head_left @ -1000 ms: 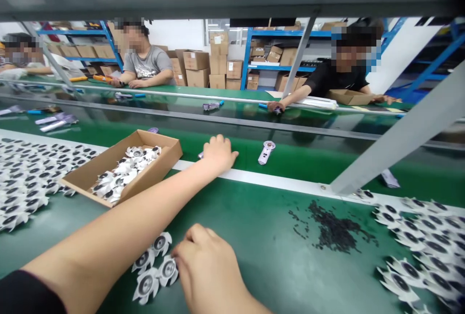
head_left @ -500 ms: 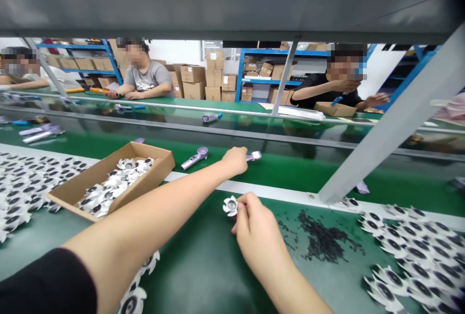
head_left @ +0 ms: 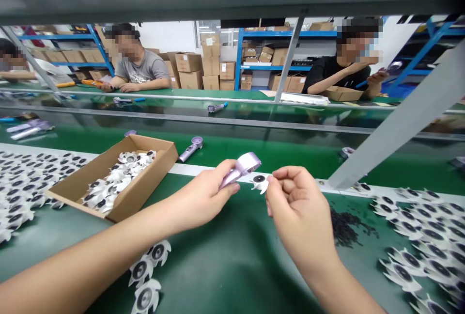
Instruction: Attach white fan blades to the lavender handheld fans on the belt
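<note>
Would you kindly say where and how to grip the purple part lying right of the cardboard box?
I'd take the purple part by its slim handle, from above and the right: the handle slants toward the wearer, its ring-shaped head lies farther off, and the cardboard box stands close on the left.

brown cartons (head_left: 211,52) stand stacked beside a blue shelf (head_left: 239,59)

The green bench (head_left: 218,265) bears white fan wheels (head_left: 430,234), a cardboard box (head_left: 148,183) and black bits (head_left: 347,229).
</note>
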Available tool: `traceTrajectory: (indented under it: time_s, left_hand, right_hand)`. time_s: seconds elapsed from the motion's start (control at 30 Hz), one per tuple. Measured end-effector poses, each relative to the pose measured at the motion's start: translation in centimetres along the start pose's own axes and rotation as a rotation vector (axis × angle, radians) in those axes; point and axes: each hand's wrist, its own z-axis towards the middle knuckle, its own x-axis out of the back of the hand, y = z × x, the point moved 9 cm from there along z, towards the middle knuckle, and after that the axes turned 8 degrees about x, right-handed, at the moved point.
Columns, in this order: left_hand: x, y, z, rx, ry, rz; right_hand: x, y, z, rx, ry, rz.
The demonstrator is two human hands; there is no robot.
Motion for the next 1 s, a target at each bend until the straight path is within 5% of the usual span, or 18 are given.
traceTrajectory:
  time_s: [0.7,1.0]
  left_hand:
    - [-1.4,0.1,-1.7,0.025,0.027,0.206]
    - [-3.0,-0.5,-2.4,0.025,0.014,0.358]
  right_hand:
    - [0.2,-2.2,-0.9,0.217,0.044,-0.256]
    - [-1.1,1.7,-0.9,-0.274,-0.044,0.274]
